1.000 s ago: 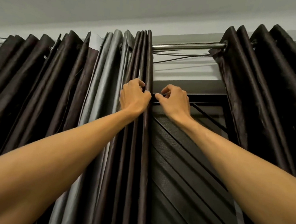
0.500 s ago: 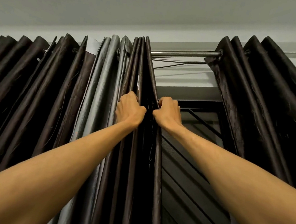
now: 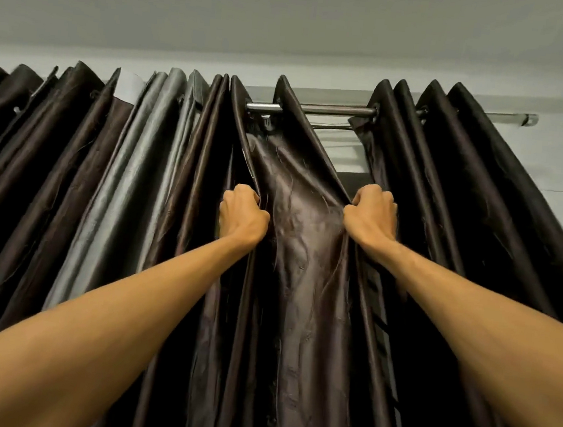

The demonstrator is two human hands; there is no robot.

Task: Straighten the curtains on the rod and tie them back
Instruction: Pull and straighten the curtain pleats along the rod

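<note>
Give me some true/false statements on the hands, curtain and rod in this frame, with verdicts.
1. The left hand and the right hand each grip the dark curtain panel. True.
2. The panel is bunched in tight folds between the hands. False: it is pulled out wide between them.
3. A bare stretch of the rod shows between the panel and the right curtain. True.
4. The panel is tied back. False: it hangs from the rod, and no tie shows on it.
5. Silver-grey folds hang to the left of the left hand. True.
</note>
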